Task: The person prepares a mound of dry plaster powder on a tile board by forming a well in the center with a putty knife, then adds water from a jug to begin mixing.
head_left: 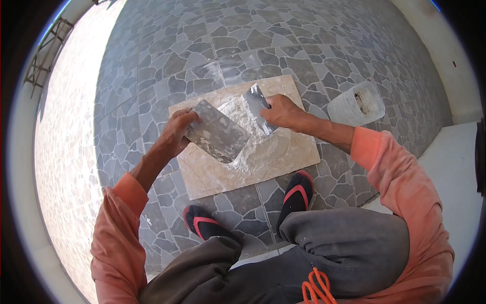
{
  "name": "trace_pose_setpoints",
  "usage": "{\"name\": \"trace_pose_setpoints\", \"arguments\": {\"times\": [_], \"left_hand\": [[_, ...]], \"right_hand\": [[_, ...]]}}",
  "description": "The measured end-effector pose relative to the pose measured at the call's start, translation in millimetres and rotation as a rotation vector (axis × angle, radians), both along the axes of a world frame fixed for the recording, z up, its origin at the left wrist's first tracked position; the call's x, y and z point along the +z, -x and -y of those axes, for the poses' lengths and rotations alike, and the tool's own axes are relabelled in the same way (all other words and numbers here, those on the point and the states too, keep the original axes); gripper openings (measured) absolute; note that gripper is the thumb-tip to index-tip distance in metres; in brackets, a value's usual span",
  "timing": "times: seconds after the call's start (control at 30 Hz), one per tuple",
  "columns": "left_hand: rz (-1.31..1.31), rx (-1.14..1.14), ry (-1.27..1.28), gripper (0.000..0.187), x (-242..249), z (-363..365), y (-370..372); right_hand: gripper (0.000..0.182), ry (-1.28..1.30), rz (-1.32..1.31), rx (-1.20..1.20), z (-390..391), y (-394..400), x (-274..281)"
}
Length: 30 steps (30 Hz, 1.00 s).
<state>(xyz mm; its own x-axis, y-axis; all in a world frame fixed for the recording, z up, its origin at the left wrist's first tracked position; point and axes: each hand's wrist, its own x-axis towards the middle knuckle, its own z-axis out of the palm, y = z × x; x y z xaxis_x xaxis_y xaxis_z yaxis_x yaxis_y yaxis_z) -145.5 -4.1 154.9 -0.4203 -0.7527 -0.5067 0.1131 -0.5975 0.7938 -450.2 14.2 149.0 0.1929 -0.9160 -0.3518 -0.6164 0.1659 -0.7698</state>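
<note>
My left hand (178, 130) is closed on the edge of a wide grey metal plastering blade (218, 133), smeared with white and tilted over the board. A second, narrower putty knife (259, 110) is in my right hand (281, 111), its blade standing in the powder. White powder (263, 154) lies in a heap between and under the two blades. Beneath it is a flat beige marble-look tile (202, 180) on the floor. Part of the heap is hidden behind the left blade.
A white-crusted plastic bucket (344, 109) lies on its side at the right of the tile. My feet in red-strapped flip-flops (207, 221) are close to the tile's near edge. Stone-patterned paving (167, 55) surrounds it, with a pale wall (430, 45) at the right.
</note>
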Motion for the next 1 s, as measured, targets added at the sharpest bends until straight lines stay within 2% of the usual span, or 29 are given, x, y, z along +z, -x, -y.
{"name": "trace_pose_setpoints", "arguments": {"times": [0.1,0.2,0.3,0.4,0.53,0.8,1.0], "left_hand": [[0.125,-0.162,0.020,0.036,7,-4,11],[0.206,-0.230,0.163,0.037,12,-9,23],[0.176,-0.137,0.190,0.039,11,-10,31],[0.074,0.049,0.173,0.047,5,-9,37],[0.131,0.192,0.100,0.052,-3,-18,49],[0.228,0.118,0.322,0.039,-20,-17,79],[0.667,0.170,0.571,0.035,-24,-8,110]], "right_hand": [[0.026,0.012,-0.034,0.002,0,1,-1],[0.025,0.030,-0.060,0.007,-1,-1,3],[0.024,0.023,-0.068,-0.005,-1,-1,5],[0.024,-0.002,-0.078,-0.012,1,0,5],[0.025,0.011,-0.056,-0.013,1,-2,5],[0.027,0.098,-0.164,0.045,-5,-19,18],[0.025,0.169,-0.185,0.066,-8,-30,6]]}}
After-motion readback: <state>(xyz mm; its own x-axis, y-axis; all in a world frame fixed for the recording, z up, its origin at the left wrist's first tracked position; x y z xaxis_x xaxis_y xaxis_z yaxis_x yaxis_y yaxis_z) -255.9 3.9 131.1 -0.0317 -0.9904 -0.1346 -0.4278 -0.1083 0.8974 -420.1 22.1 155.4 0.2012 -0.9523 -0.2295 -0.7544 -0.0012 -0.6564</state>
